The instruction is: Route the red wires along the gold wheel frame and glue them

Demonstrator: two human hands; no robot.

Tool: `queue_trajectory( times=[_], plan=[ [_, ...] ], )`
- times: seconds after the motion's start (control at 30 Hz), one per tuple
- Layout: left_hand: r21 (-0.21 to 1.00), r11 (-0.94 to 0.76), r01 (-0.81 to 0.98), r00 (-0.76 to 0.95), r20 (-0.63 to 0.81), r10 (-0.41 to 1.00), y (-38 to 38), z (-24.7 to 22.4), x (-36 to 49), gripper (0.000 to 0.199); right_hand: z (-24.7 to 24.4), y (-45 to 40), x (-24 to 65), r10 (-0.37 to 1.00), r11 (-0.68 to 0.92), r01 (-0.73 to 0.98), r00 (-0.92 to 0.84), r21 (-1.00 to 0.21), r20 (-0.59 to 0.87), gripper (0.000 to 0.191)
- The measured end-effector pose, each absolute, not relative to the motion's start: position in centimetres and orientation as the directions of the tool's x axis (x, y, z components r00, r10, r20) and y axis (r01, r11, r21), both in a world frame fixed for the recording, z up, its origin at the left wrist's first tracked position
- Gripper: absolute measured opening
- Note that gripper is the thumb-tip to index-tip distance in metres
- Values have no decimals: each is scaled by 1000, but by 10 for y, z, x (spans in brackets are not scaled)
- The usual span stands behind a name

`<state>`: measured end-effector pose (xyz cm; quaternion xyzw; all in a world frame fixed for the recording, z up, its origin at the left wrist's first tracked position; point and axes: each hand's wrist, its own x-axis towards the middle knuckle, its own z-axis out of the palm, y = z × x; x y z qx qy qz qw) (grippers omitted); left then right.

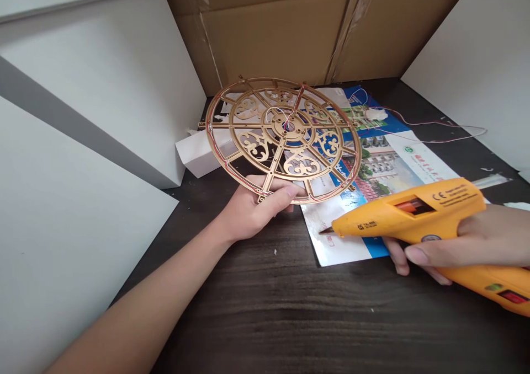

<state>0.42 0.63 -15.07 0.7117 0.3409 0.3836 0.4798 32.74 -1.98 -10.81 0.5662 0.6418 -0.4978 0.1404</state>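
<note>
My left hand [256, 206] grips the lower rim of a gold openwork metal wheel [265, 124], which stands tilted above the table. Red and white thin wires [296, 108] run along its spokes and rim and gather at its hub. My right hand [467, 241] is shut around the handle of an orange hot glue gun [408, 219]. The gun's metal nozzle [326, 230] points left over a printed leaflet [385, 181], a little apart from the wheel's lower edge.
The dark wood tabletop [256, 308] runs under everything. A loose wire [439, 131] trails right from a white lump [375, 115] on a blue sheet. A small white box [199, 153] sits behind the wheel. White boards [83, 252] stand left, and a cardboard wall [273, 32] stands behind.
</note>
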Motion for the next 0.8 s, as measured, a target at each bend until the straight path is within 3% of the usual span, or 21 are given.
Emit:
queue_trajectory(
  times=[0.1,0.5,0.8],
  plan=[
    [942,-314,120,477,222,850,6,-151,5,30,-109,-20,329,442,-247,831,-361,-498,-821,71],
    [944,-308,120,476,218,852,6,-150,5,28,-107,-27,328,552,-225,849,-293,-479,-780,58],
    [954,-277,118,461,194,866,6,-151,6,26,-110,-21,329,471,-238,850,-322,-470,-821,67]
  ],
)
